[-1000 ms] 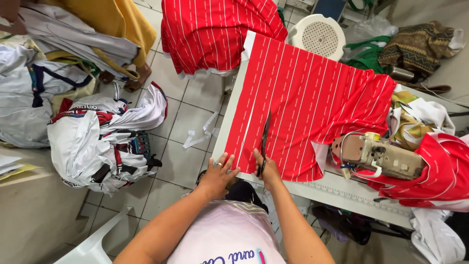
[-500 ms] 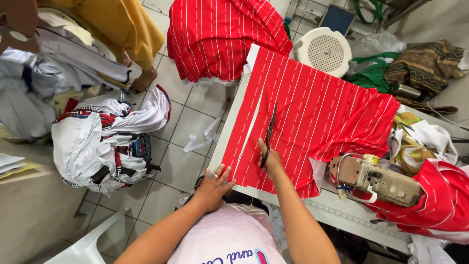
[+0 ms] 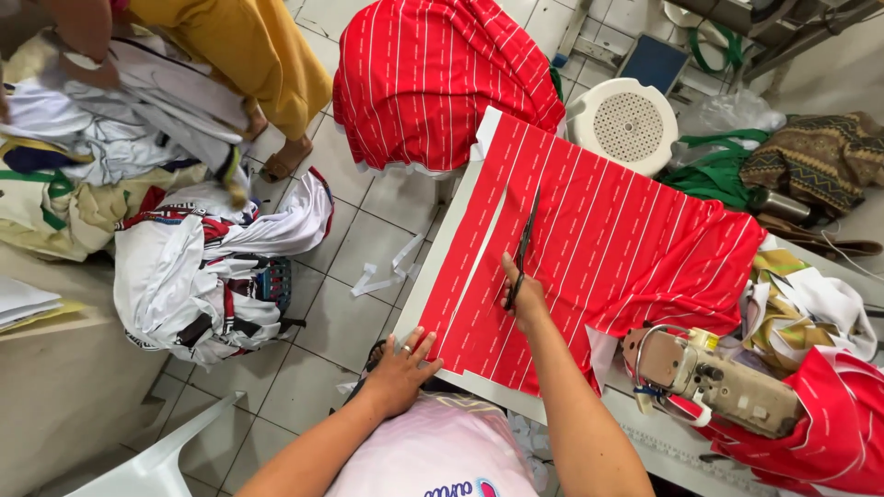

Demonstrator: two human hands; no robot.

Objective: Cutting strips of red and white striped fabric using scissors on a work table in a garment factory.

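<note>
Right hand (image 3: 527,296) gripping scissors (image 3: 522,247) mid-cut in red striped fabric (image 3: 626,248), left hand (image 3: 401,370) open flat, fingers spread on fabric's near edge

A small garment sewing workshop.
A sewing machine (image 3: 714,382) sits beside red striped fabric (image 3: 599,248) on the cutting table (image 3: 442,267); garment heaps (image 3: 198,276) cover the tiled floor (image 3: 359,239).

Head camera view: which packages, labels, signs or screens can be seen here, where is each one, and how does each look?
No packages, signs or screens show.
Print on the person's pink shirt: bottom edge of the view, curved purple lettering with a small red and blue mark.
Red striped cloth: on the table under the right hand, thin white lines that seem to hold tiny print, too small to tell.
</note>
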